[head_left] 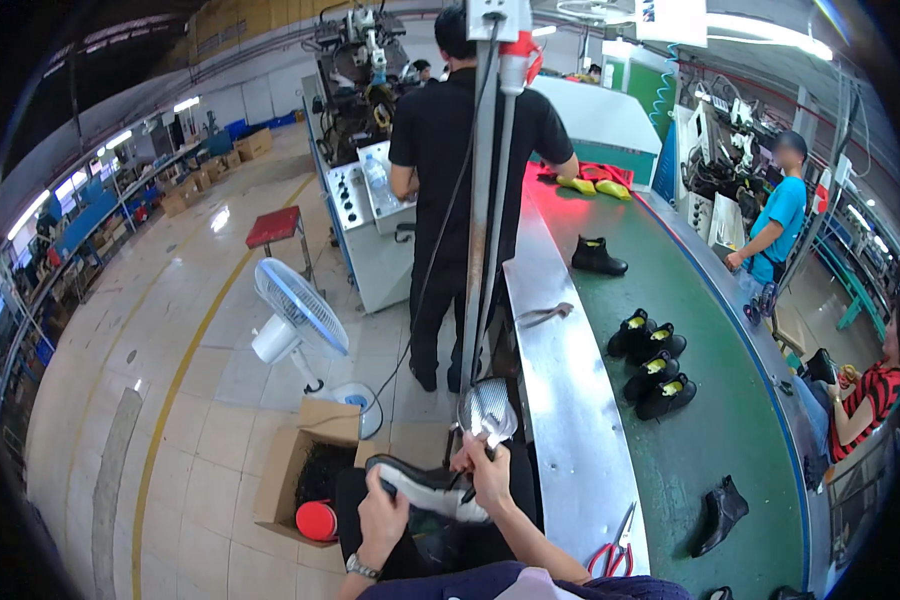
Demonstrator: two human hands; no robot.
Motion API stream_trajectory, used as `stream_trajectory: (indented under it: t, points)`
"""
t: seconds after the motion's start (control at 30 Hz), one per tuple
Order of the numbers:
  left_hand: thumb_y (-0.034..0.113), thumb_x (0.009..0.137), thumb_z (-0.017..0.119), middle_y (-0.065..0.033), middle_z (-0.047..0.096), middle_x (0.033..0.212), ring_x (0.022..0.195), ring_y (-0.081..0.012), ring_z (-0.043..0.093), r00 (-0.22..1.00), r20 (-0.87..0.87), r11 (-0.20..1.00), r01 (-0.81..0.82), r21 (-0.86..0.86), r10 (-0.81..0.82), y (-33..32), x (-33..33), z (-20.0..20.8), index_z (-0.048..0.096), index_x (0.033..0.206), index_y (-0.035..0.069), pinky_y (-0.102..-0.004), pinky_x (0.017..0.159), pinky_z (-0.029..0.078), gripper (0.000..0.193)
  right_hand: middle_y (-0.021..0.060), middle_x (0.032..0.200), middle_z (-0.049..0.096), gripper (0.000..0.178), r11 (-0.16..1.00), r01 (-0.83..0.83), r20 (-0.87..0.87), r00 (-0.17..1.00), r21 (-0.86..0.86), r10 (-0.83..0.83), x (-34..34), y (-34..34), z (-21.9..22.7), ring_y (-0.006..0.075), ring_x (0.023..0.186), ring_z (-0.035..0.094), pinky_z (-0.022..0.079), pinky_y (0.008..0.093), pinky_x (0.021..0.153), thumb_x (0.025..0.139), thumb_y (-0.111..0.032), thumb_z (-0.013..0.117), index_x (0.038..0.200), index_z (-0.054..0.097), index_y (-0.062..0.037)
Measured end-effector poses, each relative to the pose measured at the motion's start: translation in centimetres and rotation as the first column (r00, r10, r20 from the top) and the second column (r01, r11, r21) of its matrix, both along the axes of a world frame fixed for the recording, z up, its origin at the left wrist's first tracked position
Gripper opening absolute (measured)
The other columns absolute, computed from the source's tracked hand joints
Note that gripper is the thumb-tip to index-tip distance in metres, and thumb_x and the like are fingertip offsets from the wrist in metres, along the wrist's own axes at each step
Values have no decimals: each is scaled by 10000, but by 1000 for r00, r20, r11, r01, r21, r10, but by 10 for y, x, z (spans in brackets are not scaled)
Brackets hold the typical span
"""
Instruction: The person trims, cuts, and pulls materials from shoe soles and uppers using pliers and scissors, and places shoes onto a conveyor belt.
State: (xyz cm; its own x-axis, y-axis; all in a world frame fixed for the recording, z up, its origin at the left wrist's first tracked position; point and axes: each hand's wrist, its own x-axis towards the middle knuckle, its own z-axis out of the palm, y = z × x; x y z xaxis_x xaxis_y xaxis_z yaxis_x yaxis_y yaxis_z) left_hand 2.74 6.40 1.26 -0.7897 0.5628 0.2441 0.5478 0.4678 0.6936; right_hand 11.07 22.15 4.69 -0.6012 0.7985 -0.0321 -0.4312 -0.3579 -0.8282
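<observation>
My left hand (382,517), with a watch at its wrist, is closed around one end of a black shoe (430,488) above my lap. A pale grey-white strip shows along the upturned side of the shoe. My right hand (490,477) is closed near the shoe's other end, its fingers pressed together. A slim dark thing sticks out below these fingers; I cannot make out what it is. Just beyond the right hand is a silvery mesh-like lamp shade (490,408) by the pole. Red-handled scissors (612,552) lie on the metal ledge to my right.
Several black ankle boots (660,370) stand on the green conveyor belt (710,440). A metal pole (478,220) rises ahead. Left of me are a cardboard box (305,455) with a red lid (316,521) and a fan (300,308). One person stands ahead; others work at right.
</observation>
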Motion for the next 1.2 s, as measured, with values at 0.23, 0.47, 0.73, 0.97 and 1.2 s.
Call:
stream_trajectory:
  t: [0.23,0.47,0.73,0.97,1.2]
  points:
    - [243,814,652,-160,632,705,667,-344,628,990,66,981,130,-142,-121,33,-25,15,533,1198,63,-440,599,490,441,10,628,420,301,952,243,52,965,185,-257,-25,16,13,115,581,429,389,289,558,952,-228,509,709,417,-75]
    - [293,619,814,-150,507,1265,1177,-345,466,921,-9,920,391,28,-391,10,-96,-13,506,1259,66,-391,976,394,746,35,660,403,456,959,129,-270,961,252,-59,-72,39,4,202,693,425,417,420,785,960,-483,380,758,422,-76]
    - [259,621,822,-129,554,1168,1057,-304,555,963,55,961,269,-66,-265,21,-72,-12,527,1254,147,-367,866,476,707,65,628,476,443,931,322,-331,909,173,-253,-75,64,-11,202,638,527,487,417,727,958,-426,468,733,453,-45]
    - [189,740,756,-113,511,1195,1113,-278,504,974,-67,975,220,29,-217,65,-80,-2,688,883,89,-354,923,417,187,42,640,417,467,897,441,-215,876,-7,-432,-14,67,-43,195,679,457,453,415,782,951,-471,441,741,444,-53]
    - [70,759,681,-124,482,1171,1103,-213,480,985,72,986,152,70,-157,75,-85,1,678,784,41,-333,946,391,39,35,644,419,456,832,513,-66,842,-212,-536,29,64,-79,183,677,463,452,396,776,943,-465,473,742,451,-55]
